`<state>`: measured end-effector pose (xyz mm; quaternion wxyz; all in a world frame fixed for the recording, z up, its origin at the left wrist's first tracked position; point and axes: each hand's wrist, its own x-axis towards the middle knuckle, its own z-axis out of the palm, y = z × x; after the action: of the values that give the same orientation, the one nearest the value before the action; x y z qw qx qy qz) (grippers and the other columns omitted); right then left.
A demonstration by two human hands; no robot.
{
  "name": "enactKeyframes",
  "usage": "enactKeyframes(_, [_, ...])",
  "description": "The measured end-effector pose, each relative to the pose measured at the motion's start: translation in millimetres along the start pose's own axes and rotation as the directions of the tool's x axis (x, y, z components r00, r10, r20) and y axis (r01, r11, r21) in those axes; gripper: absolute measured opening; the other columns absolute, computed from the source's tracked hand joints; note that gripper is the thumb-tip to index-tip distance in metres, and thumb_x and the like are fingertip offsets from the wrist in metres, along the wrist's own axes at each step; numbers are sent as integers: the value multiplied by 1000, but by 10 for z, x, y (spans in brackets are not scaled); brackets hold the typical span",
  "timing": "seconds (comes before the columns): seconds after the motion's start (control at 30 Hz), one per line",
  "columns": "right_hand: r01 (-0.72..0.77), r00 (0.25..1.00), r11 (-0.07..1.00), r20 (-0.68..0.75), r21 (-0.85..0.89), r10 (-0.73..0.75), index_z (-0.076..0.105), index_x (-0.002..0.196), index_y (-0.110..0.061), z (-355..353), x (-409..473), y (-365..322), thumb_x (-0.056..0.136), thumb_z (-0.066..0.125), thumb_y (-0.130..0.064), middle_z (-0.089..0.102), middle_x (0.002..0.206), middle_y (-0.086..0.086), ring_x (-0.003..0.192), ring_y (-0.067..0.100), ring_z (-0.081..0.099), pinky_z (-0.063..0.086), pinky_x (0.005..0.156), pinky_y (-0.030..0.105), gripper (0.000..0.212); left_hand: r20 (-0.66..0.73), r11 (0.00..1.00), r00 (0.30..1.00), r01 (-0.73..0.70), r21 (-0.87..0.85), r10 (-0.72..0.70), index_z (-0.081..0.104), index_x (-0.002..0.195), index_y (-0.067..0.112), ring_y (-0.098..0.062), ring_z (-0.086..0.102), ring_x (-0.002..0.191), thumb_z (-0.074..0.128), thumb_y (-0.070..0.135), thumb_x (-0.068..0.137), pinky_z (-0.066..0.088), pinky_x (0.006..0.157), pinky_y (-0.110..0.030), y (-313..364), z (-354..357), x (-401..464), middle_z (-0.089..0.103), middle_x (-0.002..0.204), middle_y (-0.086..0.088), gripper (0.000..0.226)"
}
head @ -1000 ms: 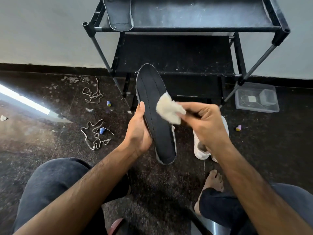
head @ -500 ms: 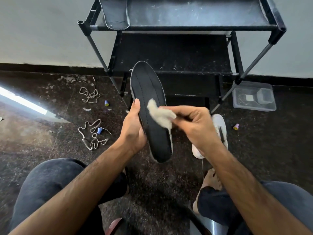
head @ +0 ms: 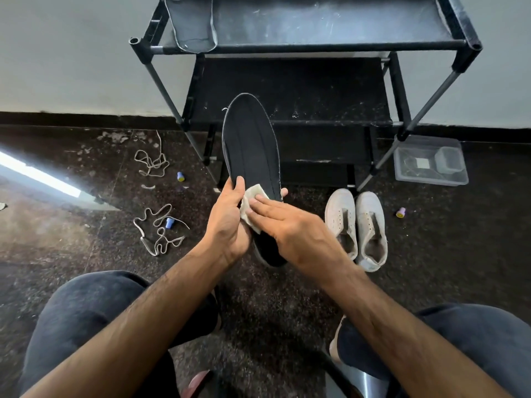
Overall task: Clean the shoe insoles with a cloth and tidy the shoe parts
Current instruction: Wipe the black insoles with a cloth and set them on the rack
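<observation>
A dark insole (head: 253, 150) stands tilted up in front of me, toe end away from me. My left hand (head: 227, 222) grips it near the heel, thumb on its face and a fingertip showing past its right edge. My right hand (head: 290, 225) lies flat with straight fingers and presses a small white cloth (head: 253, 203) onto the insole's lower half. A second dark insole (head: 192, 23) lies on the top shelf of the black shoe rack (head: 316, 44), hanging over its front bar. A pair of white shoes (head: 357, 225) without laces sits on the floor to the right.
Two loose white laces (head: 158, 234) (head: 152, 165) lie on the dark floor at left, with small blue caps (head: 169, 223) (head: 180, 176) near them. A clear plastic box (head: 431, 162) stands by the rack's right leg, a small purple cap (head: 400, 212) nearby. My knees frame the bottom.
My right hand went from pinching the bunched cloth at mid-insole to pressing it flat with straight fingers, lower and closer to the left hand. The white shoes are now uncovered.
</observation>
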<state>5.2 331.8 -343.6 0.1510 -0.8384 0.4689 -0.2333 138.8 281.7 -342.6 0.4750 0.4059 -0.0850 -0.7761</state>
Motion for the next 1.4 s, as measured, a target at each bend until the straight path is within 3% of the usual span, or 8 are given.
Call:
enactKeyframes(0.2, [-396, 918, 911, -49, -115, 393, 72, 122, -13, -317, -75, 432, 86, 55, 8, 71, 126, 5, 120, 23, 66, 52, 103, 35, 44, 20, 977, 985, -175, 118, 174, 53, 132, 21, -45, 65, 117, 34, 32, 111, 50, 100, -65, 115, -30, -8, 71, 121, -21, 31])
enactKeyframes(0.37, [-298, 851, 938, -395, 179, 346, 68, 126, -4, -442, 35, 165, 89, 60, 11, 68, 128, 6, 123, 11, 63, 48, 108, 26, 41, -24, 969, 983, -174, 175, 181, 55, 134, 23, -25, 73, 107, 36, 27, 111, 59, 89, -43, 82, 18, -18, 75, 118, -7, 31])
enactKeyframes(0.63, [-110, 992, 977, -35, 183, 118, 68, 126, -4, 28, -29, -162, 87, 65, 5, 67, 131, 13, 123, 20, 64, 52, 104, 38, 41, -66, 988, 991, -108, 113, 116, 55, 133, 33, -44, 64, 119, 38, 37, 109, 41, 103, -73, 23, -65, 50, 68, 130, -11, 29])
enactKeyframes(0.77, [-260, 965, 666, 160, 699, 208, 74, 117, -11, -273, 45, -148, 86, 59, 18, 75, 115, 0, 108, 7, 70, 55, 97, 25, 44, -44, 987, 992, -112, 111, 118, 50, 137, 33, -43, 66, 118, 41, 41, 107, 50, 93, -70, 54, -80, 73, 73, 122, -11, 33])
enactKeyframes(0.87, [-241, 906, 467, 24, 851, 424, 75, 113, -14, -396, 67, 47, 87, 61, 16, 77, 105, -10, 104, 8, 71, 55, 95, 24, 42, -58, 990, 992, -102, 97, 108, 43, 149, 18, -35, 64, 123, 53, 42, 102, 58, 93, -49, 32, -4, 59, 61, 140, -17, 53])
enactKeyframes(0.97, [-259, 876, 693, -138, 672, 462, 73, 116, -5, -365, 68, 108, 88, 62, 15, 73, 117, 0, 113, 6, 68, 50, 99, 18, 37, 14, 984, 991, -132, 121, 131, 52, 140, 22, -29, 64, 123, 44, 23, 108, 55, 99, -44, -3, -25, 65, 65, 137, -12, 33])
enactKeyframes(1.17, [41, 999, 996, -28, 73, -39, 62, 134, -2, 23, -7, 101, 93, 63, -4, 58, 142, 15, 133, 22, 56, 44, 113, 35, 41, -16, 971, 993, -108, 215, 113, 55, 134, 6, -40, 65, 118, 43, 3, 105, 53, 103, -51, 39, -39, 45, 67, 123, -24, 31])
enactKeyframes(1.4, [-479, 878, 876, -35, -58, 478, 73, 120, -12, -201, -110, 562, 82, 56, 15, 71, 125, 5, 120, 20, 66, 49, 105, 30, 50, -38, 955, 978, -189, 228, 203, 52, 139, 3, -38, 66, 119, 40, 11, 108, 52, 104, -49, 157, -16, 34, 69, 123, -24, 35])
